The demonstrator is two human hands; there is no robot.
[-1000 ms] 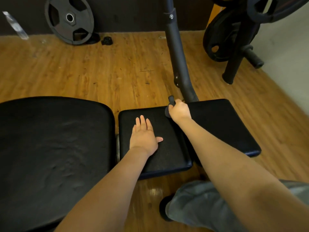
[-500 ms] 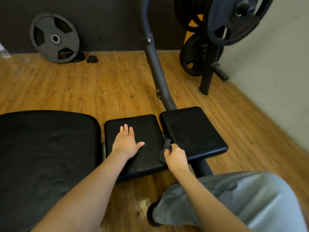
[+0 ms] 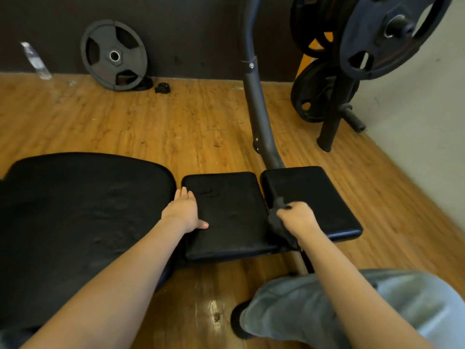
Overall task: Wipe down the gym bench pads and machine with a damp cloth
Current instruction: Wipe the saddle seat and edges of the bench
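Two small black pads lie side by side: the left pad (image 3: 226,212) and the right pad (image 3: 309,195). A big black bench pad (image 3: 83,217) fills the left. My right hand (image 3: 294,217) grips a dark grey cloth (image 3: 278,222) at the gap between the small pads, near their front edge. My left hand (image 3: 185,210) rests flat on the left edge of the left pad, fingers straight. The machine's grey post (image 3: 259,117) rises behind the pads.
A weight plate (image 3: 114,55) leans on the dark wall at the back left, a small black clip (image 3: 162,88) beside it. A rack with several plates (image 3: 334,96) stands at the back right. My knee in grey trousers (image 3: 352,306) is at the lower right. Wooden floor surrounds everything.
My right hand has dragged the cloth from the pads' far edge toward the front along the gap. My left hand has slid to the left edge of its pad.
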